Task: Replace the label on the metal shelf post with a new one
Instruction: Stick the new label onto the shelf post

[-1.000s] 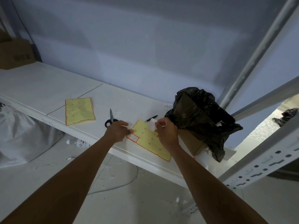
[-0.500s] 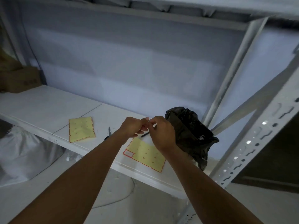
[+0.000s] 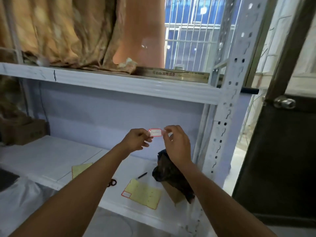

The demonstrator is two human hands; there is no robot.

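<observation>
Only the head view to go on. Both hands are up in front of the shelf, holding the new label (image 3: 155,132) between them: a small white sticker with a red border. The left hand (image 3: 136,140) pinches its left edge and the right hand (image 3: 177,144) pinches the right end with thumb and forefinger, other fingers loosely spread. So the label is in the air, well clear of the lower shelf (image 3: 42,159) and not yet on the metal shelf post (image 3: 227,117), which stands off to the right.

Down on the shelf there's the yellow sticker sheet (image 3: 143,194) with one label left at its corner, a pen (image 3: 142,175) just behind it, and a black bag (image 3: 171,173) beside it.

My read is that we're at the carry-and-stick step. Next move needs the label brought over to the post, squared up on a flat bit between the slots and pressed down smooth. I can't make out any old label on the post from here.
</observation>
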